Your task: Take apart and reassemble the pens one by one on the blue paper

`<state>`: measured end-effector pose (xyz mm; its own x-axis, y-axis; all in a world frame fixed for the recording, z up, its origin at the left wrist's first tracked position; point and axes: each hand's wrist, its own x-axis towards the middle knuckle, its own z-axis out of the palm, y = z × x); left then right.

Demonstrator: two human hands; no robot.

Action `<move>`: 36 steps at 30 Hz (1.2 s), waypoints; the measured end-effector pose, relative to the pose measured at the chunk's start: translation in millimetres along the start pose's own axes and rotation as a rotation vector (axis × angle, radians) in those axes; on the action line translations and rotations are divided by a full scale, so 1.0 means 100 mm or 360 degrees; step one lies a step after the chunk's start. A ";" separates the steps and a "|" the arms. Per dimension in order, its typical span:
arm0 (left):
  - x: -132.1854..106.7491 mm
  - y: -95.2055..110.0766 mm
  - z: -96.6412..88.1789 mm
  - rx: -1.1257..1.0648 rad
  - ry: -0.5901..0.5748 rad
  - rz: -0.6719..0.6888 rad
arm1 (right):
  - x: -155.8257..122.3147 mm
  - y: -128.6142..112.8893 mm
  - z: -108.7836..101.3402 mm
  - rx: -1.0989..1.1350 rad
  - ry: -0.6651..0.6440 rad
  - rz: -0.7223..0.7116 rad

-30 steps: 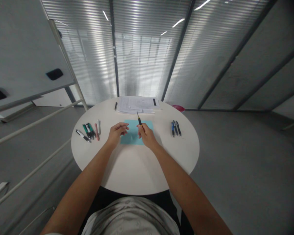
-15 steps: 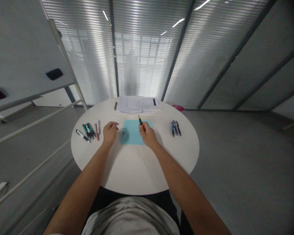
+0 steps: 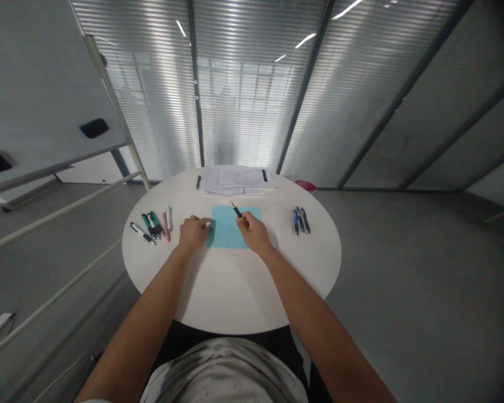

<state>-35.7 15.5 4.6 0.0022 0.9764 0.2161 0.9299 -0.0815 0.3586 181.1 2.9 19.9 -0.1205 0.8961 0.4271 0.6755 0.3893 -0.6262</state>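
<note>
A light blue sheet of paper (image 3: 231, 225) lies in the middle of the round white table (image 3: 231, 291). My right hand (image 3: 254, 234) rests on the sheet's right side, closed on a black and yellow pen (image 3: 237, 210) that tilts up and to the left. At the sheet's left edge my left hand (image 3: 193, 234) lies low with fingers curled, pinching a small light object (image 3: 210, 224) too small to name.
Several pens (image 3: 153, 225) lie in a row on the table's left, three dark pens (image 3: 301, 219) on the right. A stack of printed papers (image 3: 234, 180) and a single pen (image 3: 198, 182) lie at the far edge. A whiteboard stand (image 3: 46, 112) is on the left.
My left hand drew away to the left, then came back down onto the sheet's left edge. The pen in my right hand has tilted lower and leftward.
</note>
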 end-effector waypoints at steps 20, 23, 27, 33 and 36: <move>-0.01 0.03 0.00 0.0038 0.0002 -0.0028 | 0.00 0.01 0.01 -0.0006 -0.0075 -0.0002; 0.00 0.02 0.02 -0.0028 0.0044 -0.0014 | 0.00 0.00 0.00 -0.0023 -0.0088 0.0007; 0.03 0.01 0.03 -0.0340 0.0124 -0.0073 | 0.00 -0.01 0.00 -0.0043 -0.0104 0.0020; 0.12 -0.01 0.10 -0.1031 0.0319 -0.0193 | -0.01 0.02 0.00 -0.0018 -0.0125 0.0004; 0.14 0.02 0.11 -0.1519 0.0318 -0.0282 | -0.01 0.03 0.01 -0.0009 -0.0144 -0.0012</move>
<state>-30.0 30.7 -1.8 -0.2521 0.9455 0.2060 0.2244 -0.1500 0.9629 182.2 3.6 16.9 -0.1908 0.9088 0.3710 0.6784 0.3952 -0.6194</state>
